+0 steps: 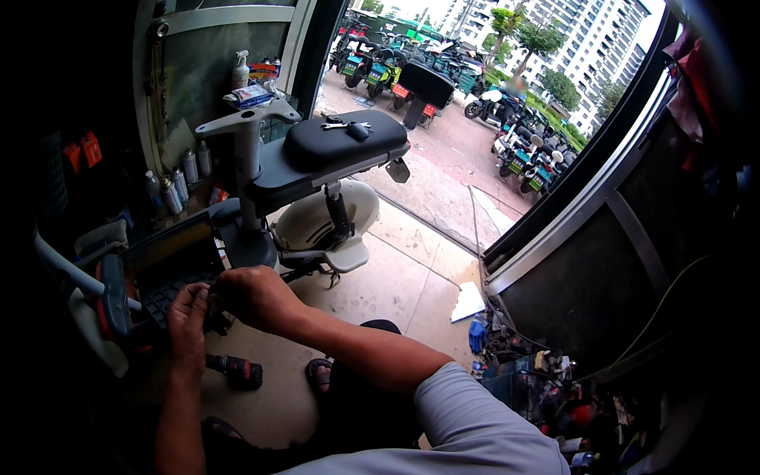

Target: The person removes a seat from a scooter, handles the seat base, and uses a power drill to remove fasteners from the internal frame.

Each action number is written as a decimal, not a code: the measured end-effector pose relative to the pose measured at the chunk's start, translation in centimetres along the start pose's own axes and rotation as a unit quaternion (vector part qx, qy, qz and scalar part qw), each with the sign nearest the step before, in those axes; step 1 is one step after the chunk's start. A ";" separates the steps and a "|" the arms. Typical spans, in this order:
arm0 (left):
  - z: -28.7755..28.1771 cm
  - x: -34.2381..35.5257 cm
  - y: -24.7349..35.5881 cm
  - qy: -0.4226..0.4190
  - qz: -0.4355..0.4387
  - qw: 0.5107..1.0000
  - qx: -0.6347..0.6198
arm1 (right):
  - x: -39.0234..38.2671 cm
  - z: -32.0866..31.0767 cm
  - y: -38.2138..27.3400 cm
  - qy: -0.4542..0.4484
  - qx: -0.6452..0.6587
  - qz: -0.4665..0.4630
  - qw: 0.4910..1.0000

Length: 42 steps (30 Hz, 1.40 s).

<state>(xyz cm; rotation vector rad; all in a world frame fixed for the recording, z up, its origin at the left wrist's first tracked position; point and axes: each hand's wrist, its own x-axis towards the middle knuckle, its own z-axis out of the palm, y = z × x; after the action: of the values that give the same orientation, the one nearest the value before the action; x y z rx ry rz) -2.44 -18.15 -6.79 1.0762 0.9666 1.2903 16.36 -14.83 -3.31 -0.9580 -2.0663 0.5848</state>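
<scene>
My left hand [188, 321] and my right hand [252, 294] are close together, fingers bent in over the same spot. Both are closed in a pinch; whatever lies between the fingertips is too small and dark to name. Behind them is an open dark case [170, 253] with black parts in it, on the scooter's footboard area. The electric scooter, with its black padded seat [336, 150], stands just beyond. Wrenches and a small black key fob [359, 131] lie on that seat. Below my hands, a red and black cordless drill [237, 370] rests on the floor.
Spray cans [172, 190] and a spray bottle [241, 70] stand by the glass door at left. At right, a heap of parts and tools [554, 396] covers the floor beside a blue glove [477, 334] and a white sheet [469, 302]. Parked scooters [522, 162] line the paving outside.
</scene>
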 end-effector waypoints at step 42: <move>-0.8 0.8 -1.4 0.011 -0.019 0.997 -0.077 | 0.0 0.0 -0.2 -0.018 0.090 0.034 0.995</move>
<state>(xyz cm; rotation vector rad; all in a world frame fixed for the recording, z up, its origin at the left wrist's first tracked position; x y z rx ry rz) -2.87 -17.30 -8.33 0.9231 0.8852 1.3240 16.32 -14.95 -3.21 -0.9201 -1.9806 0.8152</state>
